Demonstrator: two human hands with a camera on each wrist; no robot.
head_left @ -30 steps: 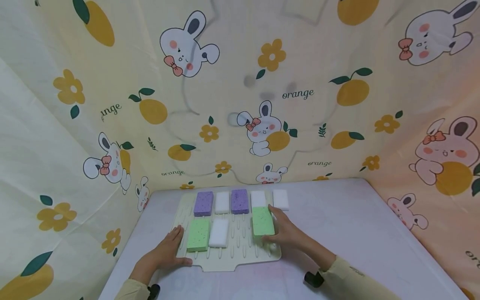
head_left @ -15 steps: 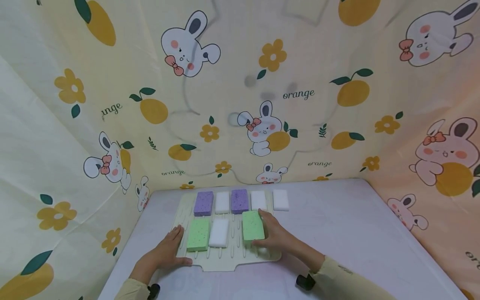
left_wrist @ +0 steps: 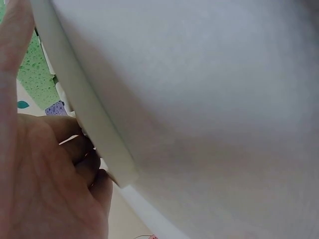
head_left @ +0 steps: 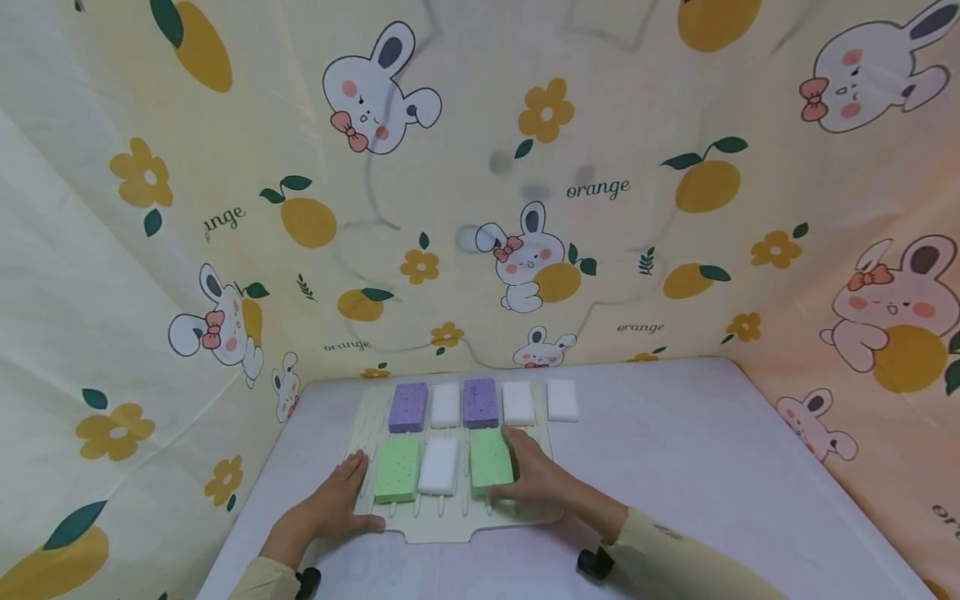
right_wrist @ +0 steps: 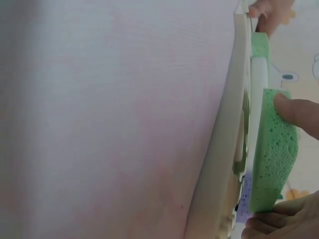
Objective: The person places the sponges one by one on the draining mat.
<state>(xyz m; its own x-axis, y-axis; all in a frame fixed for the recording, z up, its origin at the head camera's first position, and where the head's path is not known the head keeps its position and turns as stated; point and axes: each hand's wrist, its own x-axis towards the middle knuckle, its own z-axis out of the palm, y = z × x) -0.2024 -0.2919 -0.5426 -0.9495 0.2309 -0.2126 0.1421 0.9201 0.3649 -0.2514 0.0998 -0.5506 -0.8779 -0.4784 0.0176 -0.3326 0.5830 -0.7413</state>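
A cream ribbed drying board (head_left: 438, 527) lies on the white table with sponges in two rows. My left hand (head_left: 333, 504) rests at its left edge, fingers fairly straight, thumb at the near corner. With thumb and fingers at its sides, my right hand (head_left: 538, 477) grips a green sponge (head_left: 490, 463). In the right wrist view this green sponge (right_wrist: 275, 149) stands close over the board's face. To its left in the near row are a white sponge (head_left: 437, 467) and another green sponge (head_left: 397, 469).
The far row holds a purple sponge (head_left: 408, 407), a white block (head_left: 445, 405), a second purple sponge (head_left: 480, 402) and another white block (head_left: 517, 403). One more white block (head_left: 562, 400) sits just right of the board. A patterned cloth (head_left: 480, 183) hangs behind the table.
My right hand has carried the green sponge leftward over the board, from the right side toward the white one in the near row. My left hand stays in place.
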